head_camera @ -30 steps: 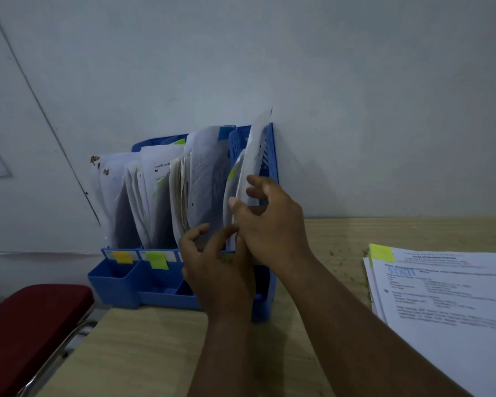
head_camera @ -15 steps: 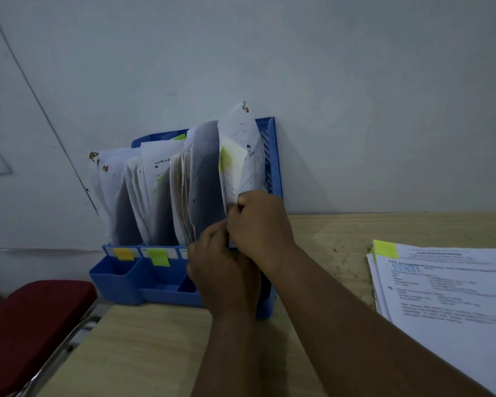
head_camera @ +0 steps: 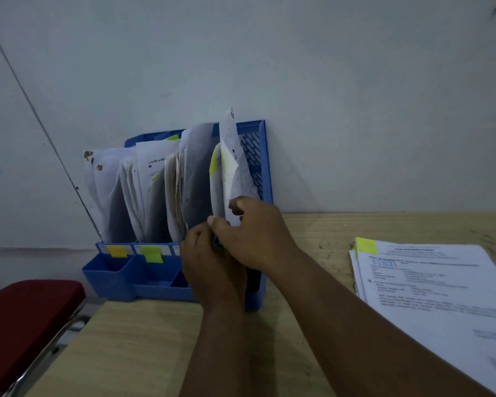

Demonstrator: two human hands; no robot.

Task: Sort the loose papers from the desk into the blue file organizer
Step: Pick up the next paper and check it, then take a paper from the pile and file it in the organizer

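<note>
The blue file organizer point(head_camera: 257, 156) stands against the wall at the back of the desk, its slots stuffed with upright white papers. In its rightmost slot a bundle of papers point(head_camera: 226, 173) with a yellow sticky tab leans upright. My right hand point(head_camera: 258, 233) pinches the lower edge of that bundle between thumb and fingers. My left hand point(head_camera: 209, 265) is curled just below and left of it, at the front of the same slot, gripping the papers' bottom edge. A stack of loose printed papers point(head_camera: 441, 296) with a yellow-green tab lies on the desk at the right.
Yellow and green sticky labels point(head_camera: 152, 253) mark the organizer's front compartments. A red padded chair seat point(head_camera: 26, 316) with a metal frame sits off the desk's left edge. The wooden desk point(head_camera: 143, 345) runs to the wall behind.
The bundle in the rightmost slot has turned more edge-on and sunk a little. Both hands have stayed at its base, the right hand's fingers shifting on the paper.
</note>
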